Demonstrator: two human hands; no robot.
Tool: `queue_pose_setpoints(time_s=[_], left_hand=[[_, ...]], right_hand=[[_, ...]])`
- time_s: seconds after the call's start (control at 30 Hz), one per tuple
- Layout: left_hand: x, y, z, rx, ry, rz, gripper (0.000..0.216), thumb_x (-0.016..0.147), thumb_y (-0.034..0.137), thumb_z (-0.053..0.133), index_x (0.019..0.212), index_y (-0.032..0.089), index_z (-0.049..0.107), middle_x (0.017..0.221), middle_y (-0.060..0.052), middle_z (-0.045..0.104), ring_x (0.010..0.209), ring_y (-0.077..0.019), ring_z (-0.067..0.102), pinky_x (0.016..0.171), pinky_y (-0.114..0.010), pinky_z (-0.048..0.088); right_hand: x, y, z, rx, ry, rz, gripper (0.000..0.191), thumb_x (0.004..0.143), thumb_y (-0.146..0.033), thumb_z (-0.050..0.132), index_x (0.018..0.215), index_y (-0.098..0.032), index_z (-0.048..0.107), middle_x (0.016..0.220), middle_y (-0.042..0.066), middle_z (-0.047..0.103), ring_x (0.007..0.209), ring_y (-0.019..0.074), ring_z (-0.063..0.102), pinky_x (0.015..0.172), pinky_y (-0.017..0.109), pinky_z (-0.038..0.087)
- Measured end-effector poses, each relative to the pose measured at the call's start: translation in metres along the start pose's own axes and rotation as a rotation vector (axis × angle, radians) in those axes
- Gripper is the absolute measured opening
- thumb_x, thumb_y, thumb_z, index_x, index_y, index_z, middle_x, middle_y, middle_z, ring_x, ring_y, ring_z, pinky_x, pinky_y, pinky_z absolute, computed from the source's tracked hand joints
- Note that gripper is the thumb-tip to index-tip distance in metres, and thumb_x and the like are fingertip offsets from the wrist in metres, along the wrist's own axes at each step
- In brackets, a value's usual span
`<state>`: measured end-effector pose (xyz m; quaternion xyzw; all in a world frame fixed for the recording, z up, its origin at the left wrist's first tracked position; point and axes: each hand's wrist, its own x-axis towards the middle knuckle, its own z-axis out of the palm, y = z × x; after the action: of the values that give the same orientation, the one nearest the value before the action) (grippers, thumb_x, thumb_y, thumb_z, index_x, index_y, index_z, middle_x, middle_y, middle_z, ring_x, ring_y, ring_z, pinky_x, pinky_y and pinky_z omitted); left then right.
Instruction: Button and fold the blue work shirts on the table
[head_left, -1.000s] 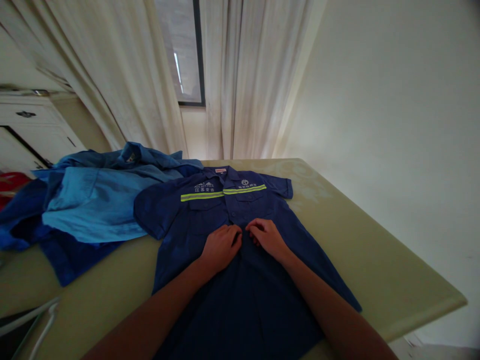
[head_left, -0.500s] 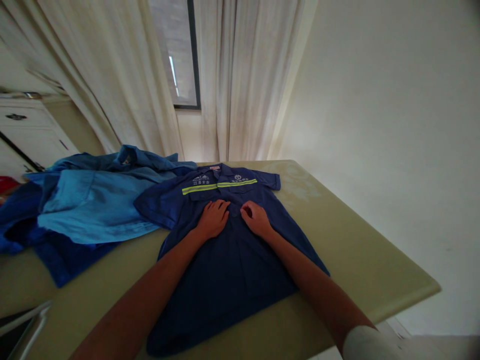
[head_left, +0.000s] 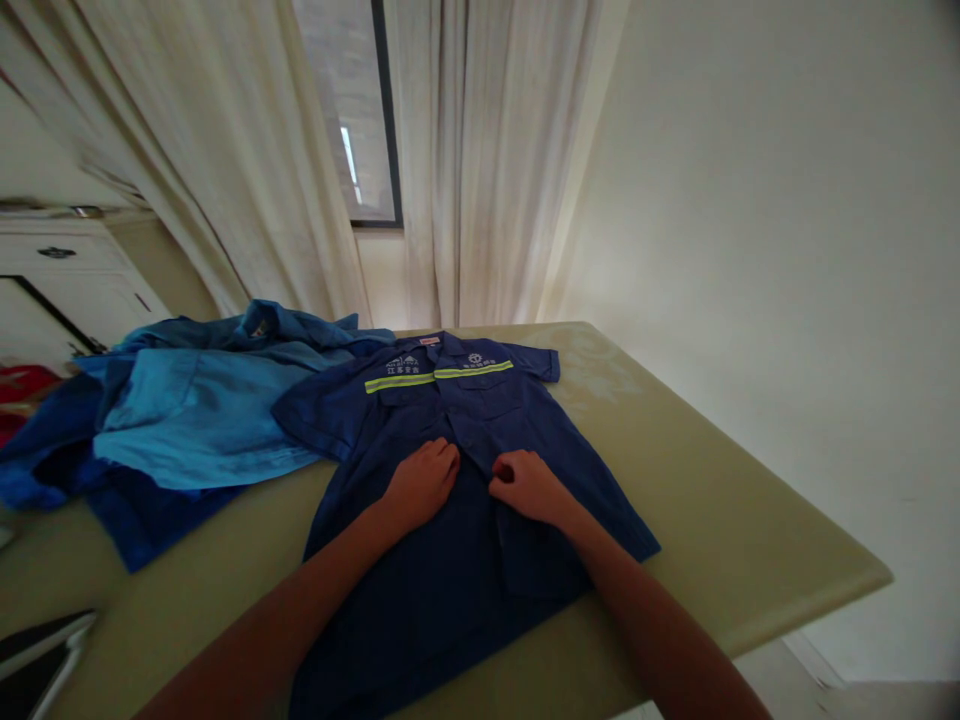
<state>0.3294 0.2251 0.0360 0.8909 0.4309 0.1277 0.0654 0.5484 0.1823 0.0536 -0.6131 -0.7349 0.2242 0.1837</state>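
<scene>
A dark navy short-sleeved work shirt [head_left: 450, 570] lies front up, its collar away from me. White lettering and a yellow-green reflective band [head_left: 472, 371] cross its chest. My left hand [head_left: 424, 482] is closed at the front opening, fingers curled onto the cloth; its fingertips are partly hidden. Just to the right, my right hand [head_left: 531, 487] pinches the other edge of the front between thumb and fingers. Below that hand the fabric is slightly lifted and folded.
A pile of lighter blue garments [head_left: 202, 410] lies at the left, touching the shirt's sleeve. The table [head_left: 720, 560] has a pale green cover. A dark object with a light frame [head_left: 45, 650] sits at lower left. Curtains [head_left: 510, 180] and a white cabinet [head_left: 67, 260] stand behind.
Both hands have moved down the shirt front, toward me. My right hand has drawn slightly right, and the front edge beneath it now stands away from the layer below.
</scene>
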Motion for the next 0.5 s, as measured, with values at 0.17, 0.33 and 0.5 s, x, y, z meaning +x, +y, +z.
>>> queue_pose_setpoints(time_s=[0.17,0.33,0.5], left_hand=[[-0.015,0.038,-0.003,-0.207,-0.095,0.047,0.014,0.096,0.033,0.062,0.106,0.023,0.066,0.108,-0.005,0.068,0.102,-0.0235,0.066,0.088,-0.036,0.051],[-0.016,0.056,0.003,-0.2,-0.124,-0.006,0.015,0.096,0.03,0.063,0.109,0.025,0.067,0.111,-0.005,0.069,0.101,-0.0239,0.069,0.083,-0.034,0.053],[-0.014,0.057,0.007,-0.279,-0.147,-0.06,0.011,0.096,0.023,0.06,0.103,0.026,0.067,0.105,-0.003,0.07,0.092,-0.0197,0.07,0.077,-0.031,0.05]], right_hand=[[0.003,0.024,-0.012,0.309,-0.059,-0.019,0.009,0.08,-0.017,0.06,0.076,-0.017,0.068,0.07,-0.002,0.065,0.068,0.0151,0.06,0.062,0.024,0.04],[-0.011,0.02,-0.015,0.205,-0.198,-0.048,0.024,0.071,-0.018,0.074,0.094,-0.018,0.068,0.079,-0.001,0.067,0.07,0.0153,0.059,0.062,0.024,0.04],[-0.02,0.012,-0.017,0.004,-0.169,-0.107,0.037,0.074,-0.015,0.071,0.111,-0.018,0.067,0.098,0.006,0.073,0.087,0.022,0.065,0.076,0.028,0.044]])
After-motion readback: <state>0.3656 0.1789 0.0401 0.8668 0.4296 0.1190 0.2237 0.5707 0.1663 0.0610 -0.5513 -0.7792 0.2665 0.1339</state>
